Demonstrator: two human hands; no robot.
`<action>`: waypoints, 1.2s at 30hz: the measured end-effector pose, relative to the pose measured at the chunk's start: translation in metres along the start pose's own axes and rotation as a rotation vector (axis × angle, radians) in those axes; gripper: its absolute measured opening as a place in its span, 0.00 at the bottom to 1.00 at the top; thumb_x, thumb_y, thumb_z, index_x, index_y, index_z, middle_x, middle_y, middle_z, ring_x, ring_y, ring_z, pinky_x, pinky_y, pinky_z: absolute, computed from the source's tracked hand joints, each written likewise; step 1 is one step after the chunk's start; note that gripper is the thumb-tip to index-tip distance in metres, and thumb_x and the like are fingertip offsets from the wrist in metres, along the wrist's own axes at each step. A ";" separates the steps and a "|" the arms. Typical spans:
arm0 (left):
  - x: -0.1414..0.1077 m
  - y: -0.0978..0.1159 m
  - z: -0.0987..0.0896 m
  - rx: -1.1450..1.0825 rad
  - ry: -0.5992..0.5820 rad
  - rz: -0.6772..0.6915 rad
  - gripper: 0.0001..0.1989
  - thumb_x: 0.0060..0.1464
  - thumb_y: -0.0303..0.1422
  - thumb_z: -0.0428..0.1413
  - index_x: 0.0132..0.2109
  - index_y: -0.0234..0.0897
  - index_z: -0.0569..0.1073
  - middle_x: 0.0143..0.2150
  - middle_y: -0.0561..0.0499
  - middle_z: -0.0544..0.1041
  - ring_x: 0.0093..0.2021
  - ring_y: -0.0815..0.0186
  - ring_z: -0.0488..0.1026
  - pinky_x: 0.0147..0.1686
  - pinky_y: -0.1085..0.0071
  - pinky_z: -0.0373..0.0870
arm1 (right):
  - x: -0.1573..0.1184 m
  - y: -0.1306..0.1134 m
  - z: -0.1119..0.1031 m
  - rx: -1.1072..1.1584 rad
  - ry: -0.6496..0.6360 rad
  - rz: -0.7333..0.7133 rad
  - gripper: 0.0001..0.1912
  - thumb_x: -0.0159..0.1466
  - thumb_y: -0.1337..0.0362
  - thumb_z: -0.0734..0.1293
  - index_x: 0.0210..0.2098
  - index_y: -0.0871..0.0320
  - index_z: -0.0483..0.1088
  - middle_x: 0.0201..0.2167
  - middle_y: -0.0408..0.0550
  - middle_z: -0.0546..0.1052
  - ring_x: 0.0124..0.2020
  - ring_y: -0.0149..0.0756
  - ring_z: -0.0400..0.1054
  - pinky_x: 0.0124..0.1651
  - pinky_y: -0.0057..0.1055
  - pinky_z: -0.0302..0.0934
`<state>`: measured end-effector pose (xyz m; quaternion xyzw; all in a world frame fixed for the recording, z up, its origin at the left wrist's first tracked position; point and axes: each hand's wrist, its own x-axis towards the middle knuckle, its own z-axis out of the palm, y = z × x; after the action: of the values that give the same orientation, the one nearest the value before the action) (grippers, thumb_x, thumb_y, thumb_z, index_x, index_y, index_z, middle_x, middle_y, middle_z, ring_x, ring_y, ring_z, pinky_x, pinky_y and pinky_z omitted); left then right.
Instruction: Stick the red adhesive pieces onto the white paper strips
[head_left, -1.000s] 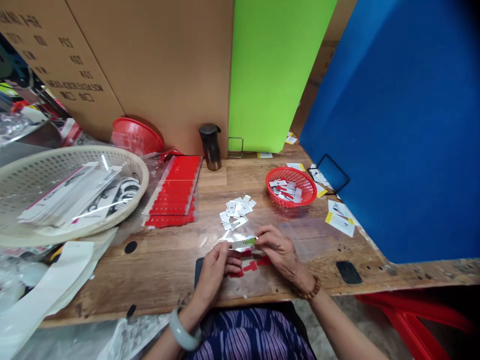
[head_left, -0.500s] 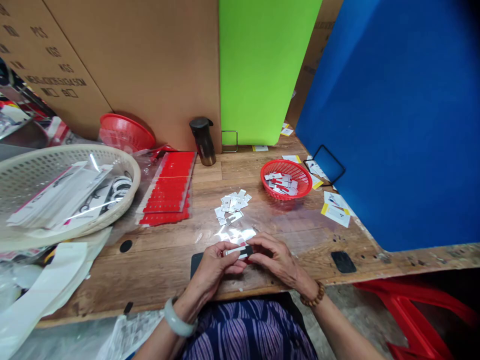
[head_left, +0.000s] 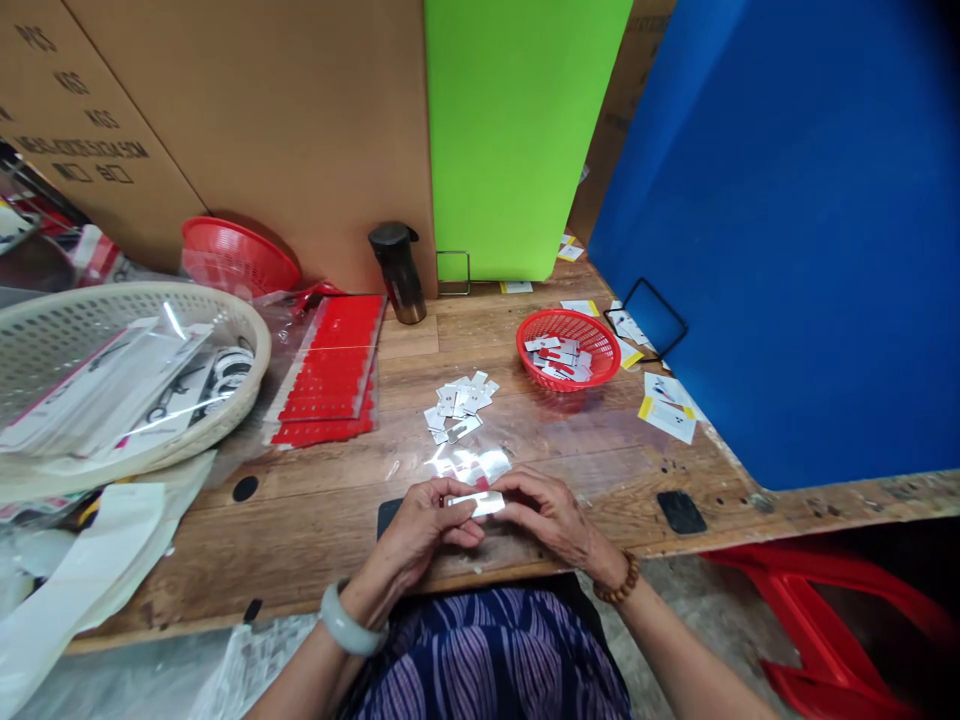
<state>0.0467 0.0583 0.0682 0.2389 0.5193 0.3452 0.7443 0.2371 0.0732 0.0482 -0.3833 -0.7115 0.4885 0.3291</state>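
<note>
Both my hands pinch one small flat metal plate [head_left: 486, 503] close to the table's front edge; its face shines with reflected light. The thumb and fingers of my left hand [head_left: 429, 520] close on its left end. My right hand [head_left: 547, 510] holds the right end between thumb and fingertips. Just beyond my hands lies a loose pile of similar small silvery plates [head_left: 459, 402]. Farther right, a red plastic basket [head_left: 606, 372] contains more such pieces, some showing red. My fingers cover part of the held plate.
At left, a large cream basket [head_left: 259, 370] holds printed cards in clear plastic. Red perforated sheets [head_left: 330, 360] lie beside it. A dark tumbler [head_left: 399, 275] stands before the cardboard. Blue [head_left: 787, 250] and green [head_left: 517, 140] panels rise behind; printed cards [head_left: 667, 418] lie at right.
The held plate has turned: it showed a white and black face with red beneath, and now a bright shiny face. Both hands stay in nearly the same place; the view has shifted slightly.
</note>
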 end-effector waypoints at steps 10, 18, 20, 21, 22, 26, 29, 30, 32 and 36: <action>0.020 -0.003 0.000 -0.037 0.180 0.124 0.13 0.46 0.28 0.63 0.38 0.30 0.68 0.28 0.44 0.80 0.28 0.66 0.79 0.30 0.76 0.75 | -0.016 0.022 -0.006 -0.264 0.317 0.191 0.05 0.62 0.67 0.61 0.32 0.56 0.69 0.32 0.46 0.72 0.35 0.36 0.66 0.39 0.33 0.61; 0.034 -0.021 0.016 -0.029 0.157 0.153 0.14 0.45 0.26 0.62 0.40 0.31 0.69 0.31 0.48 0.79 0.31 0.67 0.78 0.33 0.75 0.75 | -0.021 0.020 0.001 -0.408 0.219 0.143 0.06 0.63 0.70 0.59 0.36 0.55 0.67 0.33 0.47 0.69 0.37 0.37 0.64 0.43 0.34 0.60; 0.038 -0.024 0.018 -0.025 0.166 0.161 0.14 0.45 0.24 0.62 0.40 0.32 0.69 0.32 0.49 0.78 0.30 0.67 0.78 0.32 0.75 0.75 | -0.019 0.019 0.002 -0.441 0.198 0.153 0.07 0.63 0.71 0.59 0.33 0.55 0.66 0.33 0.47 0.68 0.36 0.37 0.64 0.42 0.34 0.59; 0.039 -0.024 0.018 -0.020 0.175 0.165 0.14 0.45 0.24 0.62 0.40 0.32 0.69 0.31 0.50 0.78 0.30 0.67 0.78 0.32 0.75 0.74 | -0.018 0.018 0.001 -0.456 0.190 0.163 0.07 0.63 0.72 0.59 0.32 0.55 0.65 0.32 0.46 0.68 0.35 0.37 0.63 0.41 0.34 0.59; 0.040 -0.024 0.018 -0.014 0.183 0.165 0.14 0.45 0.23 0.61 0.41 0.32 0.69 0.31 0.50 0.78 0.30 0.67 0.78 0.32 0.75 0.74 | -0.017 0.017 0.001 -0.470 0.183 0.172 0.07 0.62 0.72 0.59 0.31 0.55 0.64 0.32 0.46 0.68 0.35 0.37 0.63 0.40 0.34 0.58; 0.042 -0.022 0.018 0.000 0.192 0.152 0.14 0.46 0.22 0.61 0.41 0.32 0.69 0.29 0.50 0.78 0.30 0.66 0.79 0.33 0.75 0.74 | -0.016 0.014 0.001 -0.485 0.198 0.178 0.08 0.61 0.74 0.59 0.30 0.56 0.63 0.31 0.45 0.67 0.34 0.37 0.63 0.38 0.33 0.58; 0.042 -0.020 0.018 -0.003 0.185 0.155 0.12 0.47 0.22 0.60 0.41 0.31 0.69 0.29 0.50 0.78 0.30 0.67 0.79 0.32 0.76 0.74 | -0.019 0.015 0.006 -0.432 0.261 0.140 0.08 0.63 0.73 0.59 0.38 0.55 0.66 0.35 0.48 0.68 0.38 0.38 0.64 0.42 0.34 0.59; 0.042 -0.019 0.018 -0.002 0.182 0.156 0.12 0.47 0.22 0.59 0.41 0.31 0.69 0.29 0.50 0.78 0.30 0.67 0.79 0.32 0.76 0.74 | -0.021 0.015 0.008 -0.414 0.279 0.127 0.09 0.64 0.72 0.58 0.40 0.55 0.66 0.37 0.49 0.68 0.40 0.38 0.64 0.43 0.34 0.59; 0.042 -0.019 0.018 0.001 0.179 0.155 0.12 0.48 0.22 0.59 0.41 0.31 0.69 0.29 0.49 0.78 0.30 0.67 0.79 0.32 0.76 0.74 | -0.023 0.015 0.012 -0.393 0.305 0.113 0.09 0.64 0.72 0.58 0.39 0.55 0.67 0.38 0.49 0.68 0.40 0.38 0.64 0.43 0.34 0.60; 0.041 -0.020 0.017 0.009 0.180 0.157 0.14 0.47 0.24 0.60 0.42 0.30 0.68 0.28 0.48 0.78 0.30 0.67 0.79 0.32 0.77 0.74 | -0.024 0.015 0.017 -0.381 0.338 0.138 0.09 0.63 0.73 0.58 0.35 0.56 0.67 0.35 0.48 0.67 0.39 0.38 0.63 0.44 0.35 0.59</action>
<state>0.0773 0.0772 0.0352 0.2505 0.5652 0.4202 0.6643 0.2382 0.0485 0.0271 -0.5620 -0.6978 0.2962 0.3309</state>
